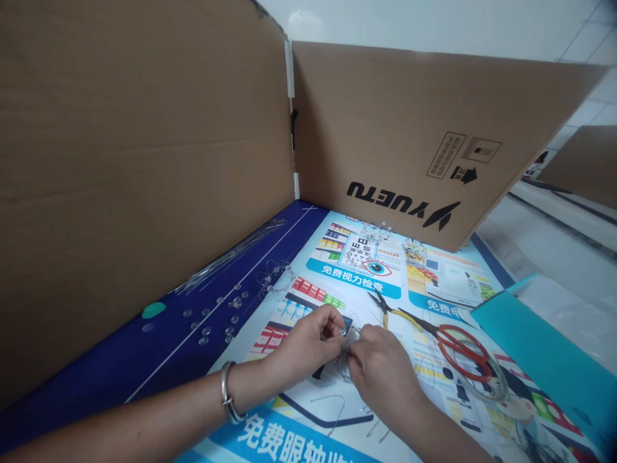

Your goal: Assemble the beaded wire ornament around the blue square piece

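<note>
Over the printed sheet, my left hand (308, 341) is closed in a pinch, with a small clear bead (343, 332) at its fingertips. Close beside it, my right hand (383, 366) has its fingers closed on thin silvery wire (345, 365) that loops between the two hands. How the bead and wire join is too small to make out. Past the hands lie yellow-handled pliers (385, 310) and red-handled scissors (463, 350). Loose bits of wire (332, 408) rest on the sheet below my fingers.
Several clear beads (234, 302) and a green disc (153, 310) lie on the blue cloth (168, 373). Straight wires (231, 254) lie along the left cardboard wall (144, 141). Wire-and-bead coils (376, 233) sit by the back cardboard panel (385, 128). A turquoise folder (544, 360) is at right.
</note>
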`<action>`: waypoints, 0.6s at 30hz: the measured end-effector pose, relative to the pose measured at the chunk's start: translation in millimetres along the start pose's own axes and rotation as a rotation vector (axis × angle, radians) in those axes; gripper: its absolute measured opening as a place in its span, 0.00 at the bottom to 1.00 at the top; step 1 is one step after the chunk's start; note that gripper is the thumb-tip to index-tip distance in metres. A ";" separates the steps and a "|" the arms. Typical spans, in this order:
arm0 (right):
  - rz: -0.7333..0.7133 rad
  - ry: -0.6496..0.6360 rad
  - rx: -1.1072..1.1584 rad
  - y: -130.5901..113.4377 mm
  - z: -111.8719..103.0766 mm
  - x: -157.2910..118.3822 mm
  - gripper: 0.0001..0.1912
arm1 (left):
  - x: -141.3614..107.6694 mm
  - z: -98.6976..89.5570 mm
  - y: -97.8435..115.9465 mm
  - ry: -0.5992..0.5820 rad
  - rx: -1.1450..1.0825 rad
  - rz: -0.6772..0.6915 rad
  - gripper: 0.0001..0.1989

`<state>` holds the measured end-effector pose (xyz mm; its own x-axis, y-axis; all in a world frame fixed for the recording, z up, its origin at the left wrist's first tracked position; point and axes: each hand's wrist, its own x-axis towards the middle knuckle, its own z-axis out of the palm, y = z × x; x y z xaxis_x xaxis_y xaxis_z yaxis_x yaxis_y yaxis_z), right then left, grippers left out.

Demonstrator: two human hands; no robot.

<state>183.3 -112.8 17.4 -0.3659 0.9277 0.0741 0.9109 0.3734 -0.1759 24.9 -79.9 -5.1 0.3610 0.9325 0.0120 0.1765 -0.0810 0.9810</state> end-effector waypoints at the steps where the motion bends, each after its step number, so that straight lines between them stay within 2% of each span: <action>1: -0.003 0.006 0.001 0.2 1.5 0.1 0.08 | -0.2 0.1 -0.4 -0.003 -0.003 -0.001 0.05; 7: 0.011 0.010 -0.024 0.9 -0.3 0.7 0.08 | -0.6 0.1 -3.6 -0.002 -0.003 -0.003 0.05; 13: -0.063 -0.031 -0.108 1.7 -13.0 -2.3 0.11 | -1.0 -0.4 -1.3 0.013 -0.005 0.016 0.06; 18: -0.082 -0.060 -0.168 1.1 -13.2 -0.4 0.09 | -3.4 2.1 3.1 0.026 0.019 0.045 0.06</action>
<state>186.9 -112.7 30.1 -0.4464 0.8946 0.0217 0.8947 0.4466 -0.0052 26.1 -84.1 -2.5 0.3448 0.9367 0.0613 0.1778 -0.1293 0.9755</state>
